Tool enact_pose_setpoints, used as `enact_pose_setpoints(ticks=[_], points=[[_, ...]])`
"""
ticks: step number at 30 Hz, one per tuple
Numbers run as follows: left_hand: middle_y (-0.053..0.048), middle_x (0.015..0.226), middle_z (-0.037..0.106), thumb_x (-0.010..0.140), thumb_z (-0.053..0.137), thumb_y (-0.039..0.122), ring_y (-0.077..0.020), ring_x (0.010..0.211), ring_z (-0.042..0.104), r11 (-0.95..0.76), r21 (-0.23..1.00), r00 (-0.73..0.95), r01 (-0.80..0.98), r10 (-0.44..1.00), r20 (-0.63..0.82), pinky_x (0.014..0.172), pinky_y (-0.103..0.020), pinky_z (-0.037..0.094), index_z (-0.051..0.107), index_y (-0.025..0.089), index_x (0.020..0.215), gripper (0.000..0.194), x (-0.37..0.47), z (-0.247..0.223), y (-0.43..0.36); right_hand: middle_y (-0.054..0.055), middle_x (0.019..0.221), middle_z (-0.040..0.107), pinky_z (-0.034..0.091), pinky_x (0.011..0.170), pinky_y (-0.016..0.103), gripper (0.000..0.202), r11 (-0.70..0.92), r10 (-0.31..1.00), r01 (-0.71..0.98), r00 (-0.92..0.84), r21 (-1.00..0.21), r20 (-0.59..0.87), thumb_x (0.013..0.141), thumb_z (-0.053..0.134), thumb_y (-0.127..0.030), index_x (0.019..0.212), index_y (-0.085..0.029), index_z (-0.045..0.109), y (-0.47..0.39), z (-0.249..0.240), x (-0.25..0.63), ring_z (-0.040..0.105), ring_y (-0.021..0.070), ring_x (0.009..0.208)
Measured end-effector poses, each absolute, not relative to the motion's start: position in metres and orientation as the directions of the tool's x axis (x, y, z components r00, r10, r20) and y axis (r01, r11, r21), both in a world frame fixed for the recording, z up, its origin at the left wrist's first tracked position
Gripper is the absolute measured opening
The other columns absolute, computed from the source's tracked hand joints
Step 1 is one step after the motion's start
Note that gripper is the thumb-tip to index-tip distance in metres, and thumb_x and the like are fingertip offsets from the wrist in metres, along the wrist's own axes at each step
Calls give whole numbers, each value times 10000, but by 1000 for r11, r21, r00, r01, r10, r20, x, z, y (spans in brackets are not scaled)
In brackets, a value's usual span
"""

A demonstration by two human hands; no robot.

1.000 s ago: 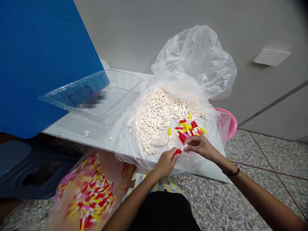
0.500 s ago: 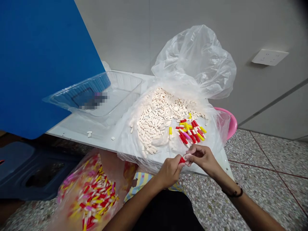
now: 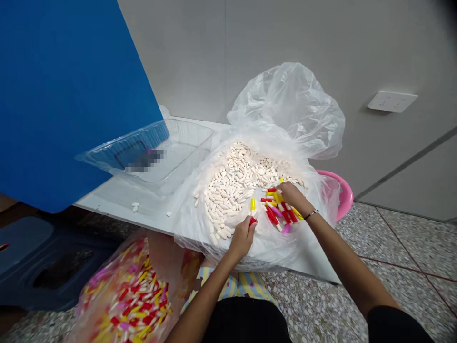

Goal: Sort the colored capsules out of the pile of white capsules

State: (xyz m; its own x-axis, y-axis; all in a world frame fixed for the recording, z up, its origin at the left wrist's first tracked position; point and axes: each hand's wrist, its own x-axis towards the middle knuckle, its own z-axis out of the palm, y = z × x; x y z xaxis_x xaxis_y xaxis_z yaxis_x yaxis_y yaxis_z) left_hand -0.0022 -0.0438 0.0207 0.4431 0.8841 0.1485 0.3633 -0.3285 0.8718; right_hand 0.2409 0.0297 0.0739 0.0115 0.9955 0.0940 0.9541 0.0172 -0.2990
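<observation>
My left hand (image 3: 243, 238) is closed on a small red-capped capsule piece (image 3: 253, 221), whose red end shows above the fingers. Just beyond it, a yellow-and-white capsule piece (image 3: 253, 205) stands apart from the others. Over the back of a small pile of red, yellow and purple capped pieces (image 3: 274, 215) is my right hand (image 3: 293, 196). Its fingers are drawn together against the pile, and what they pinch is hidden. A purple piece (image 3: 286, 228) lies at the pile's front. Many plain white capsule-shaped pieces (image 3: 228, 186) spread over the clear plastic bag (image 3: 193, 214).
A clear plastic tray (image 3: 185, 164) stands on the white table (image 3: 117, 195), left of the bag. Below hangs or stands a bag of capped pieces (image 3: 139, 305). A pink basin (image 3: 345, 195) is at right, a dark blue stool (image 3: 32, 252) at left, a blue panel (image 3: 71, 95) behind it.
My hands have come apart. The right has moved forward to the back of the coloured pile; the left has shifted left and forward with the red-capped piece. A purple piece now lies at the pile's front.
</observation>
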Motion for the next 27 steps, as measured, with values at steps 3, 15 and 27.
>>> enact_pose_setpoints(ticks=[3, 15, 27], points=[[-15, 754, 567, 925, 325, 340, -154, 712, 531, -295, 894, 398, 337, 905, 149, 677, -257, 372, 510, 179, 884, 248, -3, 20, -45, 96, 711, 676, 431, 694, 262, 157, 15, 998, 949, 5, -316, 63, 613, 554, -9, 638, -142, 634, 47, 75, 243, 606, 214, 809], [8, 679, 524, 933, 335, 335, -148, 657, 512, -388, 813, 507, 434, 851, 135, 628, -246, 332, 472, 193, 805, 235, -3, 15, -43, 2, 658, 637, 513, 572, 294, 322, 72, 997, 147, 3, -986, 74, 712, 675, -393, 904, -172, 542, -46, 80, 165, 612, 144, 572], [-71, 867, 635, 949, 315, 369, -205, 779, 603, -636, 467, 692, 614, 718, 69, 660, -270, 397, 498, 172, 969, 269, -6, 28, -46, -5, 432, 540, 374, 358, 235, 407, -201, 968, 513, -29, -835, -250, 746, 591, -529, 555, -182, 493, -66, 85, 177, 495, 120, 342]])
